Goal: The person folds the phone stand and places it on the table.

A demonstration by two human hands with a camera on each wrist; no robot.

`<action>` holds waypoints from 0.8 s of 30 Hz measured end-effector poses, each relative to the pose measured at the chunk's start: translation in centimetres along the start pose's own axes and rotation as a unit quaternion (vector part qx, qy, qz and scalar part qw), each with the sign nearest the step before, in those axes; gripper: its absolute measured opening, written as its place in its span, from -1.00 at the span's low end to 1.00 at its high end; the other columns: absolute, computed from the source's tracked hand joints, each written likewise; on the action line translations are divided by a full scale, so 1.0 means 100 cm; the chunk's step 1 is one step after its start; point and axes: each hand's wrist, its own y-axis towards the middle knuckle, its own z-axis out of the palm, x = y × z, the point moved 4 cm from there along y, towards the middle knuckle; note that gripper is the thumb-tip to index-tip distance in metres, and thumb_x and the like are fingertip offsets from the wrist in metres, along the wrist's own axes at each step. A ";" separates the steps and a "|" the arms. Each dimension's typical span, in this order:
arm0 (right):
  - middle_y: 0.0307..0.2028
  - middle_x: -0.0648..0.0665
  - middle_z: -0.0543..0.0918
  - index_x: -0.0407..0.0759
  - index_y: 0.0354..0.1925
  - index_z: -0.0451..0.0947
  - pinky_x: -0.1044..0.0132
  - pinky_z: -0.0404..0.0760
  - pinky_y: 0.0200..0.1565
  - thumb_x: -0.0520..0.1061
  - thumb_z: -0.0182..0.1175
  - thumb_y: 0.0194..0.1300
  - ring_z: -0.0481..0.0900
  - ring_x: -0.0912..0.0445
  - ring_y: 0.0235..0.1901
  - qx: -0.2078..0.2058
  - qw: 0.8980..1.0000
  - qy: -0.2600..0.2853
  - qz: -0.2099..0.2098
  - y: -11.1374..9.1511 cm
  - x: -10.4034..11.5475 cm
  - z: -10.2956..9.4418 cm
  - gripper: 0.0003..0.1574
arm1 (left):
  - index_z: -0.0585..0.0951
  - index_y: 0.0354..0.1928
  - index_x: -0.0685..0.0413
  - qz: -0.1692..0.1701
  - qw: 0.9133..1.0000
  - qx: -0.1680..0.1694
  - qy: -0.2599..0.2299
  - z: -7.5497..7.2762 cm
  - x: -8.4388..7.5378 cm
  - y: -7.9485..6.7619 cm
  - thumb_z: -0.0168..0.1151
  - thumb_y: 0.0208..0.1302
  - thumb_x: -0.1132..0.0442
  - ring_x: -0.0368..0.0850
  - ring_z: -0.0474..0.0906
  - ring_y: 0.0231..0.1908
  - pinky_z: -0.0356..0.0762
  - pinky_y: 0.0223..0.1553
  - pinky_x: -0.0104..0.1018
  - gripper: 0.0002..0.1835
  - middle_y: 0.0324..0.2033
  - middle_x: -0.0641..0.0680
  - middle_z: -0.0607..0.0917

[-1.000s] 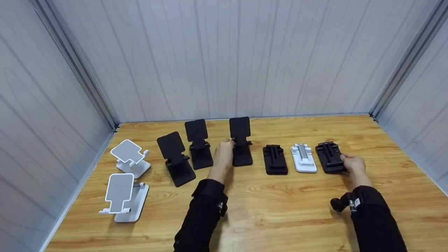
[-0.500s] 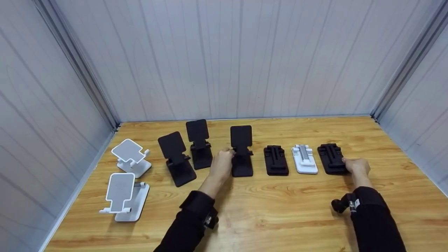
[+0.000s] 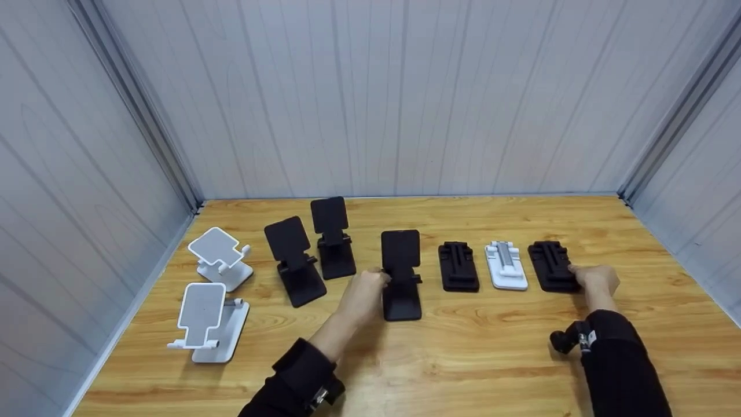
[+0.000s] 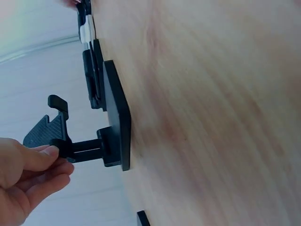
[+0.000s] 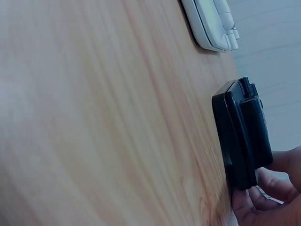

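Observation:
With thumb and fingers my left hand (image 3: 365, 292) pinches the side of an unfolded black phone stand (image 3: 400, 249), near the joint under its upright plate. The left wrist view shows the thumb and fingertips on the stand's small lip (image 4: 60, 147), its base (image 4: 118, 117) on the table. At the right, my right hand (image 3: 597, 281) grips the near right corner of a folded black phone stand (image 3: 553, 267). In the right wrist view the thumb lies on top of this stand (image 5: 242, 136) and the fingers reach around its lower edge.
Left of my hands stand two unfolded black stands, one nearer (image 3: 294, 260) and one farther (image 3: 333, 237), and two white ones (image 3: 217, 255), (image 3: 211, 324). Between my hands lie a folded black stand (image 3: 458, 267) and a folded white stand (image 3: 506, 266). Panelled walls (image 3: 370, 98) enclose the wooden table (image 3: 463, 359).
My left hand has drawn the unfolded black stand toward the front edge, away from the back wall. The right hand keeps its hold, with the folded stand almost unmoved.

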 end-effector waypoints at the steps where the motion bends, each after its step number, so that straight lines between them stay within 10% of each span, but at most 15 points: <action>1: 0.00 -0.55 0.33 -0.70 0.04 0.20 0.07 0.50 -0.10 0.10 0.03 0.20 0.37 -0.25 -0.04 -0.004 1.000 -0.002 -0.002 0.000 0.000 0.000 -0.14 | 0.65 -0.41 0.27 -0.004 1.000 0.006 -0.007 0.000 0.000 -0.001 0.15 0.04 0.53 -0.07 0.60 -0.44 0.58 -0.47 -0.36 -0.87 -0.45 0.13 0.65; 9: -0.14 -0.55 0.39 -0.68 -0.05 0.31 0.13 0.57 -0.37 0.12 0.04 0.21 0.47 -0.23 -0.22 -0.004 0.998 -0.055 -0.026 0.000 0.001 0.001 -0.20 | 0.62 -0.38 0.27 -0.134 0.983 0.022 -0.126 0.002 0.016 0.001 0.16 0.18 0.21 -0.15 0.56 -0.52 0.51 -0.55 -0.40 -0.78 -0.51 0.10 0.64; 15: -0.24 -0.52 0.46 -0.67 -0.10 0.37 0.17 0.57 -0.48 0.11 0.04 0.21 0.50 -0.20 -0.31 -0.015 0.997 -0.071 -0.041 0.002 0.002 -0.001 -0.24 | 0.49 -0.08 0.40 -0.214 0.956 -0.025 -0.200 0.003 0.025 0.013 0.19 0.15 0.17 -0.05 0.60 -0.42 0.58 -0.45 -0.34 -0.58 -0.37 0.21 0.63; 24: -0.53 -0.36 0.51 -0.58 -0.27 0.49 0.18 0.53 -0.56 0.07 0.08 0.20 0.50 -0.13 -0.50 -0.029 0.996 -0.053 -0.058 0.002 0.001 0.001 -0.37 | 0.58 -0.21 0.35 -0.270 0.905 -0.078 -0.320 0.005 0.029 0.027 0.22 0.10 0.34 -0.06 0.56 -0.42 0.55 -0.45 -0.39 -0.77 -0.41 0.16 0.64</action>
